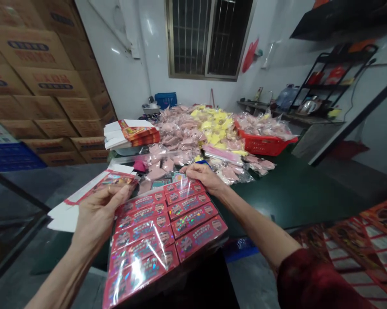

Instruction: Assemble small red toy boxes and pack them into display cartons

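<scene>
A shrink-wrapped pack of small red boxes [170,231] is tilted in front of me, its boxes in two columns under shiny clear film. My left hand [99,212] is closed at the pack's far left corner, thumb and fingers pinched together. At the far edge, my right hand [204,176] pinches the pack near its upper right corner. Whether the fingers grip only the film or also the boxes cannot be made out. Beside my left hand lie flat printed red-and-white cards [99,186]. Just beyond the pack are bagged pink pieces [157,171].
A heap of bagged pink and yellow pieces [212,124] covers the back of the dark green table [296,189]. A red basket [267,143] holds more bags. Stacked red-and-white cards [132,135] stand left. Cartons [41,77] line the left wall; printed red sheets [367,244] lie at right.
</scene>
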`<action>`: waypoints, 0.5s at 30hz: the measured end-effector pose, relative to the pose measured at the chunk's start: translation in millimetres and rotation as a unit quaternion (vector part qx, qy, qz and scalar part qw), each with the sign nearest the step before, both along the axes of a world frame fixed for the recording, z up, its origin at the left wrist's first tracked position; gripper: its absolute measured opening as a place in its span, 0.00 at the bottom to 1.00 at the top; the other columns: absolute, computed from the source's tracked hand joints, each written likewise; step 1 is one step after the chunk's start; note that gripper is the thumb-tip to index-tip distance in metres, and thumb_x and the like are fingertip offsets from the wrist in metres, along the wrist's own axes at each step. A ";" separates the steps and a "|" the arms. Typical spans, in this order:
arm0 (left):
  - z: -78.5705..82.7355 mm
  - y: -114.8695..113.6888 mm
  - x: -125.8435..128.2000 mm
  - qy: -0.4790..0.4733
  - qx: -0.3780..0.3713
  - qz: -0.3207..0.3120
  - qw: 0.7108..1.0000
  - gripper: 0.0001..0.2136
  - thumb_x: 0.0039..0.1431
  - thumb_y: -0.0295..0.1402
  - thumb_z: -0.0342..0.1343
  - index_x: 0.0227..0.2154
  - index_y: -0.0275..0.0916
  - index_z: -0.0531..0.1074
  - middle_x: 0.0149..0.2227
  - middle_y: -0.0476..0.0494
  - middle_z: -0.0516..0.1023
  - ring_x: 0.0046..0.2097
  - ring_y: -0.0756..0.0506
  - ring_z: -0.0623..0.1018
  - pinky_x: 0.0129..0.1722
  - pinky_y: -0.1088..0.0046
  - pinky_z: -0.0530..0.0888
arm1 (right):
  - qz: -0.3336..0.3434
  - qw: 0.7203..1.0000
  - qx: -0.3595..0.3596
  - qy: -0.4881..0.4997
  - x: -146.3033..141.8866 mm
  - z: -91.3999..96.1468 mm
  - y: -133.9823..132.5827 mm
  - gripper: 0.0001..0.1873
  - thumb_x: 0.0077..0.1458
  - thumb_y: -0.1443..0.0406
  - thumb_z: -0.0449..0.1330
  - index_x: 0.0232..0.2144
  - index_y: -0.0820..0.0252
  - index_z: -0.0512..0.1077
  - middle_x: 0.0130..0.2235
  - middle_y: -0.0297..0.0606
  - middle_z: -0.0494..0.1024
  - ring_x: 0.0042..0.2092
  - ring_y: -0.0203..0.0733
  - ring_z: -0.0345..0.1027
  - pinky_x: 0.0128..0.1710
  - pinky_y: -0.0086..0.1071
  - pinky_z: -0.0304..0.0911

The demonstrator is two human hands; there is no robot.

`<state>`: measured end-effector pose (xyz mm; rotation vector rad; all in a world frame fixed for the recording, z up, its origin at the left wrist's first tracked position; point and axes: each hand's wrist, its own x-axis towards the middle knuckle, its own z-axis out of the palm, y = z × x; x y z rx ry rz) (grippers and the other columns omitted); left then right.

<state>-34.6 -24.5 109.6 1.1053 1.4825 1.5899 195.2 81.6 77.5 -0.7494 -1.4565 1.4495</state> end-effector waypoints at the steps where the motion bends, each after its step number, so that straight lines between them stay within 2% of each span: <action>1: -3.3 2.3 0.1 -0.013 -0.012 0.006 1.000 0.06 0.43 0.32 0.65 0.21 0.38 0.75 0.27 0.53 0.77 0.31 0.51 0.72 0.31 0.79 0.70 | -0.006 1.000 -0.003 0.009 -2.7 -3.6 -3.5 0.13 0.43 0.57 0.62 0.21 0.61 0.68 0.33 0.34 0.75 0.27 0.31 0.62 0.28 0.27 0.58; 4: -10.4 10.1 0.6 -0.042 -0.041 0.051 0.997 0.09 0.41 0.36 0.65 0.21 0.36 0.74 0.25 0.52 0.76 0.28 0.51 0.72 0.27 0.79 0.69 | -0.039 0.998 -0.021 0.049 -9.7 -9.4 -17.2 0.13 0.48 0.55 0.60 0.24 0.59 0.67 0.32 0.33 0.76 0.31 0.33 0.65 0.32 0.28 0.61; 7: -15.2 17.9 -2.6 -0.060 -0.069 0.068 0.994 0.13 0.37 0.40 0.66 0.20 0.35 0.74 0.22 0.51 0.75 0.24 0.52 0.71 0.24 0.80 0.68 | -0.075 0.993 -0.060 0.069 -11.0 -8.6 -25.2 0.13 0.46 0.56 0.62 0.22 0.59 0.68 0.29 0.31 0.75 0.30 0.33 0.66 0.33 0.27 0.61; 11: -16.0 25.5 -14.3 -0.083 -0.106 0.023 0.991 0.14 0.32 0.40 0.68 0.20 0.36 0.73 0.19 0.51 0.75 0.21 0.52 0.70 0.21 0.78 0.67 | -0.073 0.991 -0.105 0.048 -4.6 -4.9 -15.9 0.11 0.42 0.59 0.64 0.19 0.59 0.69 0.22 0.30 0.72 0.23 0.31 0.61 0.25 0.26 0.58; 15: -8.4 33.7 -23.6 -0.064 -0.128 -0.036 0.989 0.14 0.27 0.37 0.69 0.16 0.34 0.73 0.18 0.47 0.76 0.20 0.50 0.71 0.21 0.77 0.68 | -0.040 0.988 -0.144 0.030 2.2 -1.9 -0.2 0.08 0.39 0.63 0.66 0.19 0.60 0.70 0.20 0.32 0.72 0.22 0.32 0.63 0.24 0.28 0.59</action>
